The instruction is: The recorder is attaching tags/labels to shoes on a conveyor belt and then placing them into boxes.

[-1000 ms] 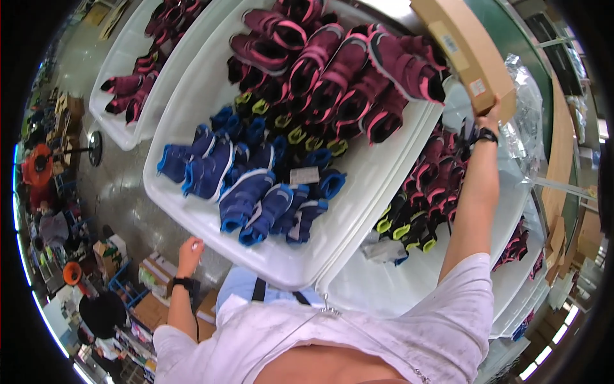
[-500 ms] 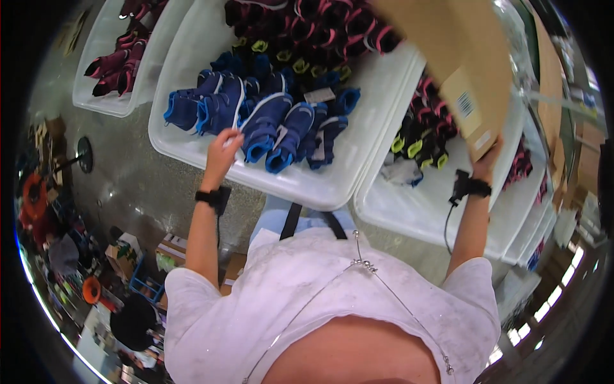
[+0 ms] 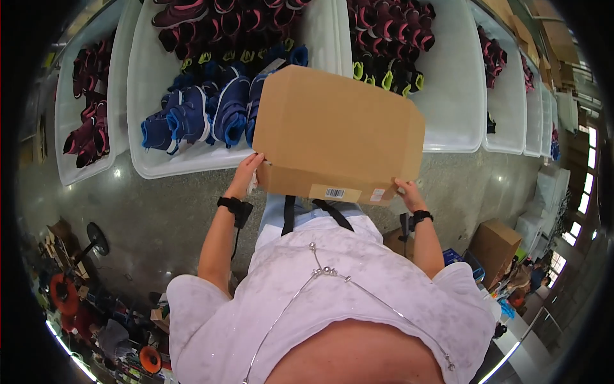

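— What do the hands have?

— Both grip one brown cardboard box (image 3: 342,131), held up in front of the chest. The left hand (image 3: 246,173) is closed on its near left corner, the right hand (image 3: 407,191) on its near right corner, fingers curled under the bottom edge. Each wrist wears a black band.

— And just beyond the hands?

— The box's near side carries a small white label, between the two hands. Past the left hand lies a long white bin (image 3: 144,77) with blue shoes (image 3: 211,112) at its near end; the box hides part of that row.

— Farther out?

— Dark shoes with pink trim (image 3: 211,19) fill the bin's far end. Beyond the right hand a second white bin (image 3: 451,83) holds black shoes with yellow-green soles (image 3: 387,73). Well off to the right of the right hand, another cardboard box (image 3: 495,246) stands on the floor.
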Tool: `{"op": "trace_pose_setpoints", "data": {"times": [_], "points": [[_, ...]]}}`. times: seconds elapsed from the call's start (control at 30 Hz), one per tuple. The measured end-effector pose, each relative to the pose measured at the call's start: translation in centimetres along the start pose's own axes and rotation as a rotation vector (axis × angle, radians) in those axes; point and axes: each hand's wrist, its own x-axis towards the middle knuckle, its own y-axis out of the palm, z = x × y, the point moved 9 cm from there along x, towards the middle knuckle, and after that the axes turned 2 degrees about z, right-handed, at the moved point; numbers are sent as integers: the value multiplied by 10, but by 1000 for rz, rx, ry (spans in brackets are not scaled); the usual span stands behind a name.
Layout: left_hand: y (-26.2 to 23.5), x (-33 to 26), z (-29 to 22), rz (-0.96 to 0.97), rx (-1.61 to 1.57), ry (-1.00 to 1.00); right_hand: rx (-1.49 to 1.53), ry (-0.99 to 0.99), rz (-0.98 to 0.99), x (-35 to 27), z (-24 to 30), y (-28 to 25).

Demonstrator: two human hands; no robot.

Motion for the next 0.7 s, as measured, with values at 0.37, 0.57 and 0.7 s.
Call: {"op": "trace_pose_setpoints", "data": {"times": [0.37,0.57,0.7], "points": [[4,-16,-88,-331,161,356,662,-543,1064,-75,263,-3],[47,9,-56,-701,1053,437,1054,-678,1054,-37,366,6],[55,-11,-35,-668,1070,308,728,-704,635,19,352,15]]}}
